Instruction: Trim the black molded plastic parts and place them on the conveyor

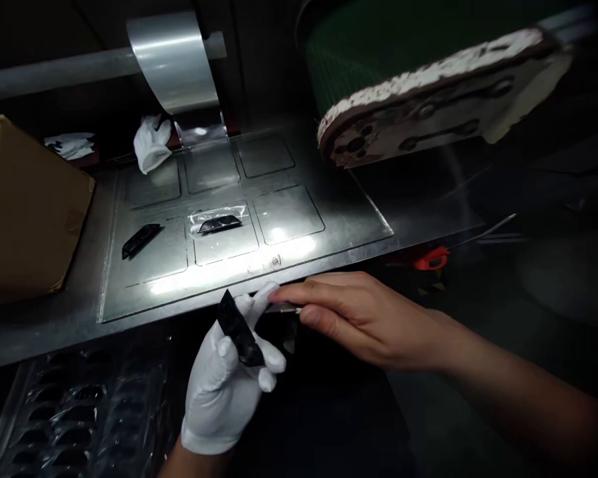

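Observation:
In the head view my left hand (224, 392) wears a white glove and is closed on a black, elongated part with angled ends (240, 332). My right hand (363, 322) is bare, and its thumb and index finger come together at a thin, metal-looking piece (285, 308); its kind is unclear. The right index fingertip meets a gloved left fingertip. Beyond both hands, a similar black part (140, 240) lies on the marked metal plate (339, 219). Another black part (220, 224) rests there on a piece of clear film (195, 218).
A cardboard box (24, 212) stands at left. At the back hang a roll of film (174, 60) and a crumpled white glove (152, 143). A green machine head (403, 79) overhangs the right. Below left is a clear tray (60, 425) of black parts; a red-handled tool (431, 259) lies right.

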Action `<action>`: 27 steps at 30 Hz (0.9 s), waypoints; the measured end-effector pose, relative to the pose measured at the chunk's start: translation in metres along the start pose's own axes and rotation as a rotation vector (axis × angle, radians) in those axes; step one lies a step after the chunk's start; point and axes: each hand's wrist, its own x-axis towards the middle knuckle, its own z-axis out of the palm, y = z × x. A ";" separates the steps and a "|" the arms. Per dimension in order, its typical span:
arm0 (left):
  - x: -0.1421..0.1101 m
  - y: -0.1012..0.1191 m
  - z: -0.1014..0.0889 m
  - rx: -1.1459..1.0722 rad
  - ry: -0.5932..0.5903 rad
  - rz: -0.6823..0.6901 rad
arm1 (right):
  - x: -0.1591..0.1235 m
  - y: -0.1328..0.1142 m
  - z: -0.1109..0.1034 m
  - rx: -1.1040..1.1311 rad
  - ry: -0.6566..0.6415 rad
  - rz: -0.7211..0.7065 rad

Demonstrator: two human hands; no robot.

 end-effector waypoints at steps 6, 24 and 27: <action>-0.007 -0.004 -0.002 -0.022 -0.054 -0.040 | 0.010 -0.015 0.031 0.044 -0.002 0.034; -0.008 0.005 -0.012 0.113 -0.137 -0.091 | 0.003 -0.023 0.046 -0.042 0.094 0.093; -0.007 0.006 -0.012 0.112 -0.145 -0.115 | 0.002 -0.023 0.047 -0.052 0.096 0.103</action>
